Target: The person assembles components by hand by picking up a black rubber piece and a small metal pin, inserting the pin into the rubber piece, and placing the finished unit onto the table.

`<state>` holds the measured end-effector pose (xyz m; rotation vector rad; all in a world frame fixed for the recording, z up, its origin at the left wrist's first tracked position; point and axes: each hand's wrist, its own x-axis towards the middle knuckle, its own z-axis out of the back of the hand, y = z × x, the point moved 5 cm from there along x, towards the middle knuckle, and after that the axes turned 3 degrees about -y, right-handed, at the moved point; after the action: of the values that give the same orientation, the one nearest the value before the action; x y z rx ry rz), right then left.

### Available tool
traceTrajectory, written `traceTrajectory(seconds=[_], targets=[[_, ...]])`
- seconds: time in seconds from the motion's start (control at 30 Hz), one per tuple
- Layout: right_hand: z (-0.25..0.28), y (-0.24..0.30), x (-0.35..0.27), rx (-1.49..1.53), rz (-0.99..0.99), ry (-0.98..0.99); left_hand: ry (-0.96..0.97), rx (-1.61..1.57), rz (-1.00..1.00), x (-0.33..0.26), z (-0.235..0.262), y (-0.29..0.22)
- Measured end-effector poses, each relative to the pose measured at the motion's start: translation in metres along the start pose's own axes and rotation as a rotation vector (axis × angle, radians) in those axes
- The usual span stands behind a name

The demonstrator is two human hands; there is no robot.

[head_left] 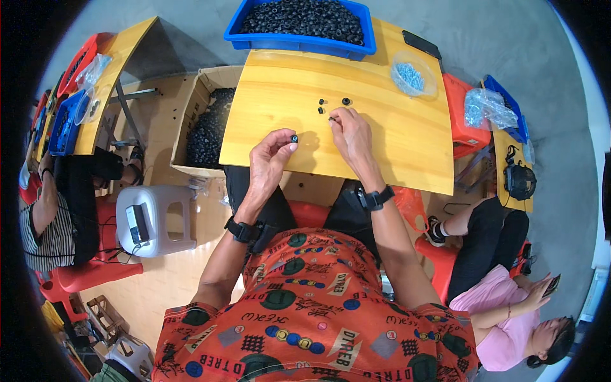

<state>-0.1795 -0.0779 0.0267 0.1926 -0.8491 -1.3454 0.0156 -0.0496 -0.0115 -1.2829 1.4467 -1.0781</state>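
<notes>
My left hand [270,158] pinches a small black cap-like piece [294,139] with a bluish centre between thumb and fingertips, just above the near part of the yellow wooden table [273,89]. To its right, my right hand [352,137] reaches to the tabletop with fingers drawn together on a small dark piece [331,119], mostly hidden by the fingertips. Just beyond the right fingertips lie a small black round piece [346,101] and two smaller ones, one a black piece [321,111].
A blue tray [299,43] heaped with black pieces stands at the table's far edge. At the far right are a clear tub [430,84] of small blue parts and a dark phone [421,44]. A cardboard box [184,137] of black pieces sits left. People sit on both sides.
</notes>
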Motion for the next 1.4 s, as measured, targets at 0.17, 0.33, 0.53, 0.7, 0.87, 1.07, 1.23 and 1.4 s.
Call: traceTrajectory(seconds=[0.17, 0.33, 0.53, 0.7, 0.87, 1.07, 1.23, 1.4], targets=[[0.028, 0.007, -0.036, 0.104, -0.093, 0.016, 0.032, 0.018, -0.011, -0.007, -0.01, -0.004], [0.035, 0.002, -0.057, 0.44, -0.33, 0.072, 0.061, -0.054, 0.007, -0.012, -0.028, -0.008], [0.038, 0.026, -0.059, 0.954, -0.528, 0.125, 0.069, -0.082, 0.075, -0.019, -0.035, -0.004], [0.037, 0.027, -0.06, 0.886, -0.436, 0.134, 0.09, -0.097, 0.011, -0.023, -0.039, -0.015], [0.031, 0.028, -0.062, 0.94, -0.46, 0.134, 0.097, -0.13, 0.041, -0.025, -0.04, -0.016], [0.029, 0.033, -0.062, 0.993, -0.489, 0.118, 0.093, -0.13, 0.018, -0.027, -0.04, -0.014], [0.034, 0.038, -0.061, 0.919, -0.456, 0.092, 0.092, -0.104, 0.025, -0.029, -0.039, -0.015], [0.036, 0.04, -0.06, 0.814, -0.378, 0.051, 0.096, -0.095, 0.003, -0.029, -0.039, -0.016]])
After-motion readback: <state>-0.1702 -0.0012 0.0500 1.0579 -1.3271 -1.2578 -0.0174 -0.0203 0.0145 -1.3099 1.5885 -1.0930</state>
